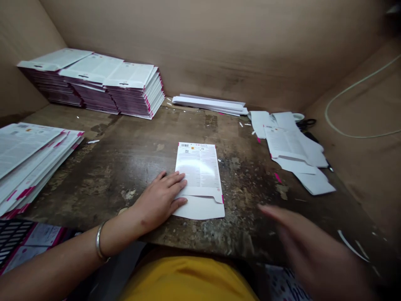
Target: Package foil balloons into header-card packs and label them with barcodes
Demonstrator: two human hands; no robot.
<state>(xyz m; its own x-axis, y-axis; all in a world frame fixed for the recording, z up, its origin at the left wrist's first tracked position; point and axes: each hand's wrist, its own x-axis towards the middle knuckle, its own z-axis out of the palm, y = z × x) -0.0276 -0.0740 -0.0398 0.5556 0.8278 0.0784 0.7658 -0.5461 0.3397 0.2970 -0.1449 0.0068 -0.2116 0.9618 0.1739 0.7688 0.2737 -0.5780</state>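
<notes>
A printed white card sleeve (200, 175) with pink edges lies flat in front of me, its plain flap spread toward the table's front edge. My left hand (164, 192) rests on the sleeve's left side, fingers stretched out over it, a metal bangle on the wrist. To the right, apart from the sleeve, my right hand (308, 246) hovers over the front of the table. Motion smears it, and its fingers cannot be made out well enough to tell what they do.
Tall stacks of printed sleeves (130, 75) stand at the back left. A lower pile (31, 154) lies at the left edge. White strips (209, 103) lie along the back wall. Loose white card pieces (288, 142) and black-handled scissors (306, 124) are at the right. A pale cable (327, 109) hangs there.
</notes>
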